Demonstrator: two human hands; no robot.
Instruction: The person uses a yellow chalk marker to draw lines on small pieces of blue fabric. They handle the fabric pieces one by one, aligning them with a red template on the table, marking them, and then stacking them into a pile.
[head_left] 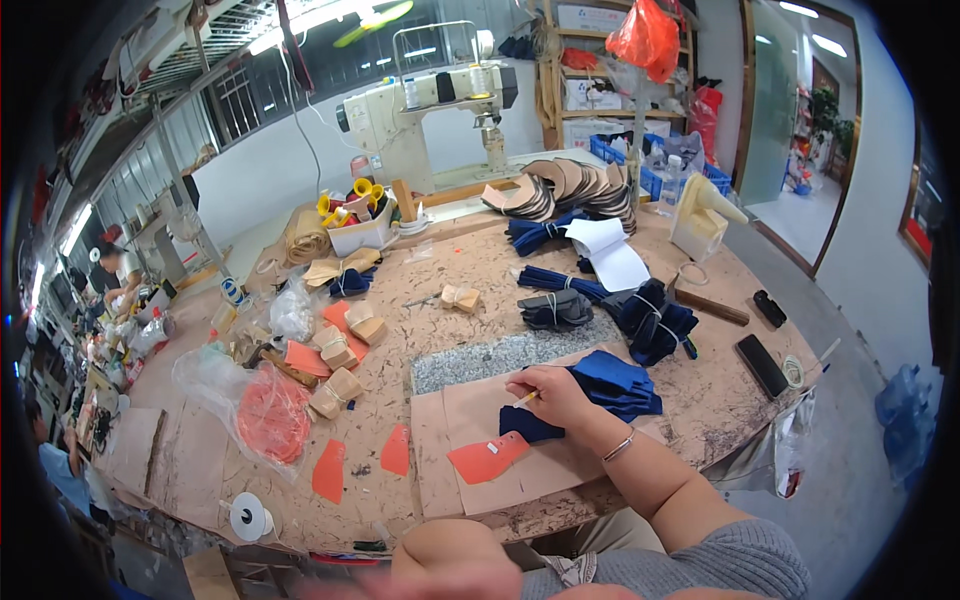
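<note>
My right hand point(548, 396) is closed around a thin yellow pen-like stick point(525, 399), which slants down to the left. Below it lies a dark blue cut piece point(528, 425) on a tan board point(440, 440). An orange flat template point(487, 459) sits beside that piece, close to the board's front. To the right of my fingers a fanned stack of blue pieces point(620, 384) is partly covered by my hand. At the lower edge my left hand point(420, 582) is smeared by motion, its fingers unreadable, and it is away from the pieces on the table.
Two more orange templates point(328, 472) lie left of the board. Wrapped tan bundles point(336, 393) and a plastic bag of orange pieces point(273, 415) are farther left. Tied dark bundles point(655, 322), a phone point(762, 366) and a wooden bar point(712, 307) lie right. A sewing machine point(425, 130) stands behind.
</note>
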